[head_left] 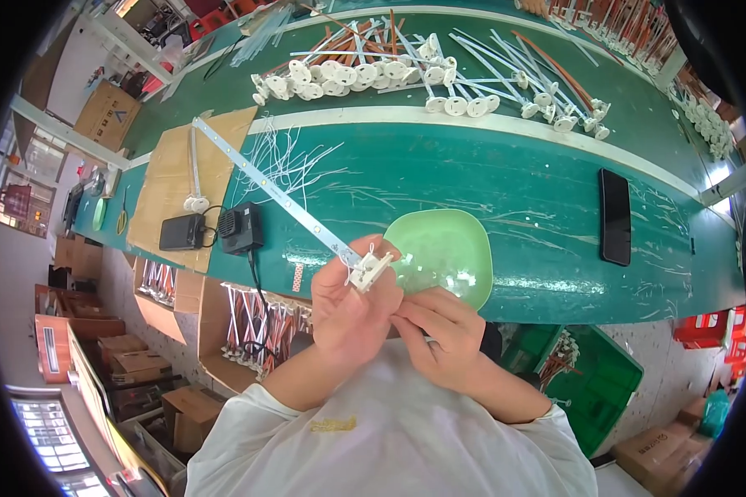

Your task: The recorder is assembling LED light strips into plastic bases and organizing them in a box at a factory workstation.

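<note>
A long, narrow LED strip board [283,199] with a white plastic base [373,272] at its near end is in my left hand [344,319]. The fingers close round that base, and the strip slants away to the far left. Thumb and fingertips pressed together, my right hand [443,335] meets the fingers of the left one; anything in its pinch is too small or hidden. Just beyond both hands, a light green plastic bowl [475,240] contains small, pale pieces that I cannot make out.
Thin white wires [286,161] lie behind the strip. Left are a black power adapter [241,228], a black box [182,233] and a cardboard sheet [161,178]. A black phone [615,217] lies right. Several LED strips with round white bases [340,73] fill the back shelf.
</note>
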`<state>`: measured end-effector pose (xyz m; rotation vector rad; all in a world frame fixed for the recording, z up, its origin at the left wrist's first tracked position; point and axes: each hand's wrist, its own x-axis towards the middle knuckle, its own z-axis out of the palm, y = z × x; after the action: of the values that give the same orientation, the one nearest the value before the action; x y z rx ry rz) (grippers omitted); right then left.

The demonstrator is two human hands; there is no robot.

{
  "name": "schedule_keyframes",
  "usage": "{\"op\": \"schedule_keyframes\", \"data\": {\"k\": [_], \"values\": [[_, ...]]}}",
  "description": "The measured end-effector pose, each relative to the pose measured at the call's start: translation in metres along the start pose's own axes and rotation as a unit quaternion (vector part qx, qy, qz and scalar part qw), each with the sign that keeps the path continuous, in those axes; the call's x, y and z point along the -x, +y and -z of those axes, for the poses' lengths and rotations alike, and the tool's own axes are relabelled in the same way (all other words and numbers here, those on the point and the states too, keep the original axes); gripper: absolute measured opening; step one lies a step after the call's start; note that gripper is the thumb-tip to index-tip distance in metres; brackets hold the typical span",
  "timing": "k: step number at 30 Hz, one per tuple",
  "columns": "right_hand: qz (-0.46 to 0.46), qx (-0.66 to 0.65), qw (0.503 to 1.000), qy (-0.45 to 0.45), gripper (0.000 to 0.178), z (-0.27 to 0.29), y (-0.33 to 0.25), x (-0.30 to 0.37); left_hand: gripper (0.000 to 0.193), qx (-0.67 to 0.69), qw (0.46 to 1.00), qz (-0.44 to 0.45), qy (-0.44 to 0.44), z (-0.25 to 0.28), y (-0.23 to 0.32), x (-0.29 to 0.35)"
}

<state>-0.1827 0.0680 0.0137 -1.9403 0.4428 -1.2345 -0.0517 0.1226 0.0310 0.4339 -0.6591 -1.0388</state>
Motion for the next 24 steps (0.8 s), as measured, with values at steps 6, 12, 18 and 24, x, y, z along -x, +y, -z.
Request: {"op": "schedule_keyframes", "data": {"k": [6, 12, 18, 24], "values": [[0.043, 0.019, 0.998, 0.035, 0.017, 0.0, -0.006, 0.004, 0.061, 0.019, 1.0, -0.003, -0.016, 0.001, 0.004, 0.006], [0.069, 0.057, 0.995, 0.039, 0.015, -0.001, -0.007, 0.007, 0.06, -0.042, 0.998, 0.011, -0.039, 0.006, 0.0, 0.011], [0.047, 0.112, 0.992, 0.039, 0.014, 0.025, -0.01, -0.003, 0.052, -0.102, 0.995, -0.004, 0.021, 0.01, 0.0, 0.007], [0.115, 0.108, 0.983, 0.093, 0.012, 0.014, 0.0, -0.019, 0.049, -0.018, 0.998, 0.053, 0.014, 0.011, -0.008, 0.011]]}}
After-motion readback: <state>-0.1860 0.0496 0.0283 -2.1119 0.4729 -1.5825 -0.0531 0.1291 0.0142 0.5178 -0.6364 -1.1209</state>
